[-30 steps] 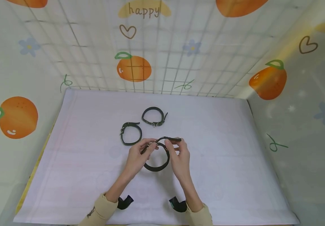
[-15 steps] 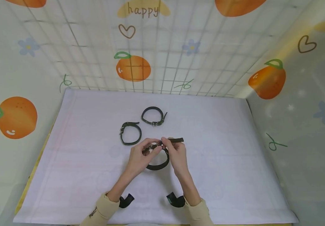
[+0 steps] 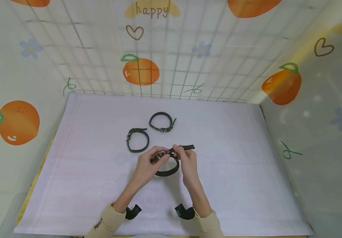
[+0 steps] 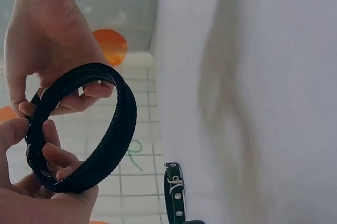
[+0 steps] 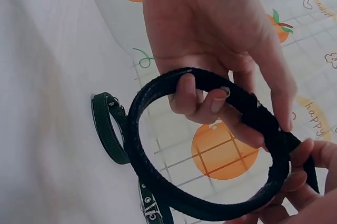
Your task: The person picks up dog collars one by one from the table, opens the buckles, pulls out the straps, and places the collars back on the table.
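Note:
A dark pet collar (image 3: pixel 168 173), looped and buckled like a belt, is held up off the table between both hands. My left hand (image 3: pixel 147 165) pinches its buckle side, thumb on top and fingers beneath. My right hand (image 3: pixel 189 165) pinches the strap just right of the buckle, and the strap's free end sticks out to the right past the fingers. In the left wrist view the collar (image 4: pixel 124 124) hangs as a round loop with a stitched edge. In the right wrist view the collar (image 5: pixel 138 134) shows its open ring; fingers partly hide the buckle.
Two similar buckled collars lie on the white-covered table (image 3: pixel 233 165): one collar (image 3: pixel 135 151) just beyond my left hand, another collar (image 3: pixel 160 113) farther back. Black curved pieces (image 3: pixel 133 212) sit at both cuffs. Fruit-printed curtains (image 3: pixel 141 71) enclose the back and sides.
The right thumb and fingers have shifted left to the buckle, then slightly right along the strap. The free end, arched before, now lies straighter and reaches farther right. The left thumb has moved right.

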Available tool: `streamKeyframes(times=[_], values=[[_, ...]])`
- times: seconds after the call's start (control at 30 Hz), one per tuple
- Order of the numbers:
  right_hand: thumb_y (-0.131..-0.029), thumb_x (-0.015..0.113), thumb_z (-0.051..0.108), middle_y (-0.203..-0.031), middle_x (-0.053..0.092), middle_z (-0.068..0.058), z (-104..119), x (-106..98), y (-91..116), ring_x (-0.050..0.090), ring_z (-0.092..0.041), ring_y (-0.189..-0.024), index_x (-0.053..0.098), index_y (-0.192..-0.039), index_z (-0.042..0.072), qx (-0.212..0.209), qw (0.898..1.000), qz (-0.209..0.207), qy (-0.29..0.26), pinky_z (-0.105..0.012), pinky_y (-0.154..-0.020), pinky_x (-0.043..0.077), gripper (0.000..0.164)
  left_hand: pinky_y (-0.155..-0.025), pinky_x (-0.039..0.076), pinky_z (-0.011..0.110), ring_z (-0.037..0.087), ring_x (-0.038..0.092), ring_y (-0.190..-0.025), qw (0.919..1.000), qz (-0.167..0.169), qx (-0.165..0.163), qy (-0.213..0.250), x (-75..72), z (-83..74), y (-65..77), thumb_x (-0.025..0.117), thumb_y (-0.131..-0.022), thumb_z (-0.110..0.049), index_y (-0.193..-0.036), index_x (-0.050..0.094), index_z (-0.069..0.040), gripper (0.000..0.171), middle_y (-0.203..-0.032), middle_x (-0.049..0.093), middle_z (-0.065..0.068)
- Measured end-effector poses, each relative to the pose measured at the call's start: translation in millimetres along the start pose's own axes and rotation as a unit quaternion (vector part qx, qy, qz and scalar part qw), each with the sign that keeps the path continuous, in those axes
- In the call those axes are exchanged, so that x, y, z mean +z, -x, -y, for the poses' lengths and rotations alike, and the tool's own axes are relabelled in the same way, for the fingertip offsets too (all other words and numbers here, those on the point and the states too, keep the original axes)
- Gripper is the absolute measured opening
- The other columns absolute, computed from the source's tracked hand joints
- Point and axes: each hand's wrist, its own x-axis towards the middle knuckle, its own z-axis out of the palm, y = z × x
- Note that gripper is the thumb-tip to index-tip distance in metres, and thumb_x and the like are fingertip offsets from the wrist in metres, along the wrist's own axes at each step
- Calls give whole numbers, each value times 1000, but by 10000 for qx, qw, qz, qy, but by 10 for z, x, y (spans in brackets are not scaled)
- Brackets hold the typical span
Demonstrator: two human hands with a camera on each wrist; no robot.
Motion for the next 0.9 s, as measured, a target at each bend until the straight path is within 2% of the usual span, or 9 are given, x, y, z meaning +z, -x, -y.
streamKeyframes(times=[0.27, 0.47, 0.6, 0.7, 0.9], values=[[-104, 67, 28, -71, 57, 9, -27, -5, 6, 55, -17, -90, 63, -68, 16, 124, 9998, 55, -131, -37, -95, 36, 37, -78, 53, 18, 7, 70, -95, 9999, -8, -96, 119, -1, 5, -8, 77, -101, -38, -118, 78, -30, 19, -110, 81, -4], [-106, 67, 33, -74, 59, 9, -41, -6, 3, 55, -17, -95, 64, -72, 15, 132, 9995, 244, -175, -38, -99, 35, 38, -82, 55, 20, 8, 76, -100, 9993, -38, -177, 322, -1, 10, -12, 76, -102, -39, -119, 78, -29, 20, -107, 84, 3], [-106, 68, 37, -78, 60, 8, -45, 1, 3, 54, -17, -96, 66, -76, 14, 144, 9993, 299, -167, -38, -99, 36, 38, -85, 56, 20, 8, 78, -99, 9989, -74, -222, 395, -5, 1, -13, 75, -102, -40, -118, 78, -29, 19, -103, 84, 0], [-107, 68, 39, -85, 64, 9, -58, 10, 9, 58, -14, -98, 71, -85, 10, 119, 9994, 329, -16, -37, -100, 41, 36, -87, 57, 20, 8, 78, -97, 9987, -102, -252, 435, -11, -7, -10, 75, -102, -39, -118, 78, -27, 20, -102, 84, -1], [-106, 71, 31, -104, 73, 5, -113, 5, 17, 67, -13, -108, 73, -117, 6, -214, 9962, 779, 333, -35, -103, 49, 27, -87, 56, 19, 7, 77, -96, 9980, -187, -359, 482, -35, -7, -14, 76, -102, -36, -118, 78, -23, 20, -104, 83, 10]])
